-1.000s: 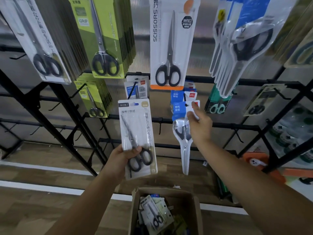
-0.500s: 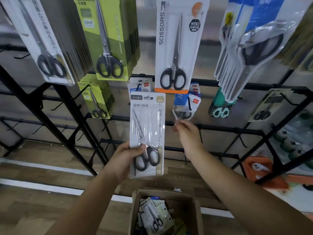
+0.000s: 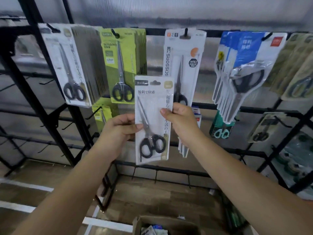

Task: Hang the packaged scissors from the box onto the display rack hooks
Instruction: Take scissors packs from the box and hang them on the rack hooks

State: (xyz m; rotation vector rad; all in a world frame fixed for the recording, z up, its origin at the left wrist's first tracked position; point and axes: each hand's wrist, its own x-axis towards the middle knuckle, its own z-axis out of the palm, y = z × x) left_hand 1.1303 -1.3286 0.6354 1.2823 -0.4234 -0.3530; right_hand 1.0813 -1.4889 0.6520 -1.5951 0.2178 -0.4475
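**Both hands hold one scissors pack up in front of the rack**

A white pack of black-handled scissors (image 3: 153, 119) is held upright in the middle of the view, in front of the black display rack (image 3: 50, 116) and not on any hook. The left hand (image 3: 118, 131) grips its left edge about halfway down, thumb pressed on the front of the card. The right hand (image 3: 181, 121) grips the right edge a little higher, thumb on the front and fingers wrapped behind. The hang hole at the top of the pack is free and sits below the top row of hooks.

On the top rail, from left to right, hang a thick stack of white packs with black-handled scissors (image 3: 72, 68), a stack of green packs (image 3: 122, 65), a tall white pack marked SCISSORS (image 3: 183, 65) partly hidden behind the held one, and a fanned bunch of blue-topped packs (image 3: 243, 70). At the far right edge more packs (image 3: 298, 68) hang at a slant, too blurred to read.

On the lower rail, a smaller green pack (image 3: 103, 114) shows just left of the left hand, a pack with teal-handled scissors (image 3: 221, 129) hangs to the right of the right hand, and a small tilted pack (image 3: 265, 126) hangs further right.

Near the bottom edge, the open top of a cardboard box (image 3: 169, 223) sits on the wooden floor (image 3: 33, 175), with a few packs visible inside.
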